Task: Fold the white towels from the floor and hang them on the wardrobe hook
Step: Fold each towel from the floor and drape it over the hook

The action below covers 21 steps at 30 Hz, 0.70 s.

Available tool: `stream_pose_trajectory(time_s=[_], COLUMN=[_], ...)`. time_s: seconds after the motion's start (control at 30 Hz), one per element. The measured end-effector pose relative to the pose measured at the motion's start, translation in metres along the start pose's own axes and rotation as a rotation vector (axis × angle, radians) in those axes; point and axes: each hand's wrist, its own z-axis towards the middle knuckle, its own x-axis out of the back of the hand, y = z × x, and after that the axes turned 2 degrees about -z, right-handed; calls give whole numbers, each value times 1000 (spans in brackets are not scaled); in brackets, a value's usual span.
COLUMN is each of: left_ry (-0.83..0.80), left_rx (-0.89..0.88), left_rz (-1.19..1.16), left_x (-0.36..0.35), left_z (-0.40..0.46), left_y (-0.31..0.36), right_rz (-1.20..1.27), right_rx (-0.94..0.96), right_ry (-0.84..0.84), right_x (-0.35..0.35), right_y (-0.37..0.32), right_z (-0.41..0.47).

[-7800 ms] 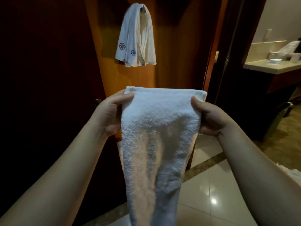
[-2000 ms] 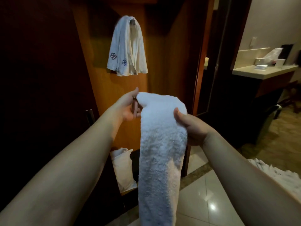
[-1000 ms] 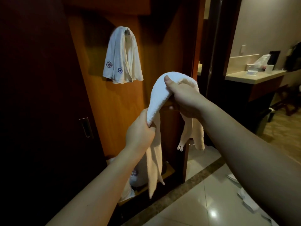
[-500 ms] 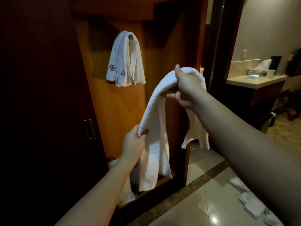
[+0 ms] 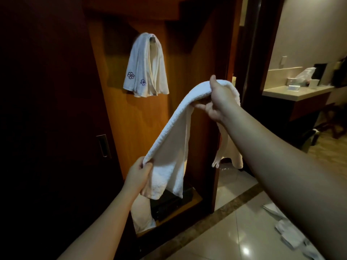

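Note:
A folded white towel (image 5: pixel 174 139) stretches between my two hands in front of the open wardrobe. My right hand (image 5: pixel 217 102) grips its upper part, thumb on top, raised toward the wardrobe; one end hangs down behind my right forearm. My left hand (image 5: pixel 138 174) pinches the lower edge, and the other end hangs below it. Another white towel with purple flower marks (image 5: pixel 145 68) hangs on the metal hook (image 5: pixel 153 38) on the wardrobe's orange back panel, up and left of my right hand.
A dark sliding door with a recessed handle (image 5: pixel 103 145) fills the left. A white bag (image 5: pixel 140 212) sits on the wardrobe's bottom shelf. More white cloth (image 5: pixel 289 229) lies on the glossy tiled floor at lower right. A counter (image 5: pixel 296 91) stands at the right.
The towel went from held flat in both hands to folded narrower. My right hand then lifted its top toward the wardrobe while my left hand dropped lower along the edge.

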Motion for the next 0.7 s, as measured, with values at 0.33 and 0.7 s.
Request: stream_pose_trajectory(time_s=[0.33,0.7], left_ry=[177,-151], left_rx=[52,-202], left_rz=[361,-942], left_x=[33,115], left_z=[16,21], left_y=[-12,25], right_rz=[49,267], right_rx=[-52,-27], right_ry=[25,8], right_x=[28,51], right_y=[14,8], right_z=[28,43])
